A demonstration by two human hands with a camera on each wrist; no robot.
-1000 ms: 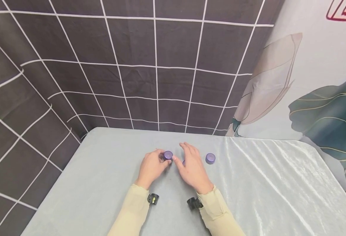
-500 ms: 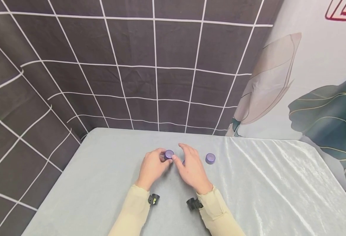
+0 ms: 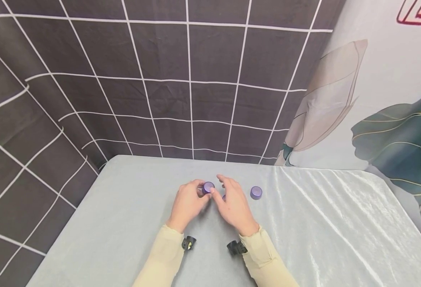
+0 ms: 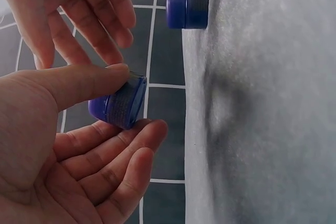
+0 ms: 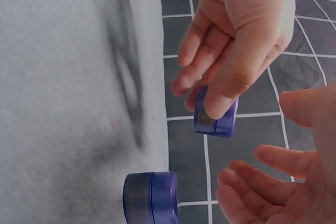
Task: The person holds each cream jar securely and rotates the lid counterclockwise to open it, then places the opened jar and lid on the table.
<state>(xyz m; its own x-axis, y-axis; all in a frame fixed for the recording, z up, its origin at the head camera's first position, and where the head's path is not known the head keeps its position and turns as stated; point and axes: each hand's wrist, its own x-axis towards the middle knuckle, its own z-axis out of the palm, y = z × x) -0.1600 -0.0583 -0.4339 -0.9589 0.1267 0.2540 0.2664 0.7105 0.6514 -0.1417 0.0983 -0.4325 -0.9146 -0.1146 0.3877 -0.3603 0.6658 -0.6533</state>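
Note:
A small round purple jar (image 3: 208, 186) with a printed band round its side is held up off the table. My left hand (image 3: 187, 205) pinches it between thumb and fingers; in the left wrist view the jar (image 4: 118, 103) hangs tilted over the palm. Just to its right is my right hand (image 3: 234, 205), its fingers spread and holding nothing. Its thumb overlaps the jar's edge in the head view, while the right wrist view shows a gap. A second purple jar (image 5: 151, 198) stands on the table, mostly hidden behind my right hand in the head view.
A third purple jar (image 3: 256, 193) stands right of my right hand. The table (image 3: 117, 223) wears a pale grey velvety cover. Behind it hangs a dark curtain (image 3: 167, 99) with white grid lines, and a leaf-patterned one (image 3: 386, 87) hangs at the right.
My left hand has shifted slightly right with the purple jar, closer to the right hand. The right hand has barely moved, and the third jar stays in place.

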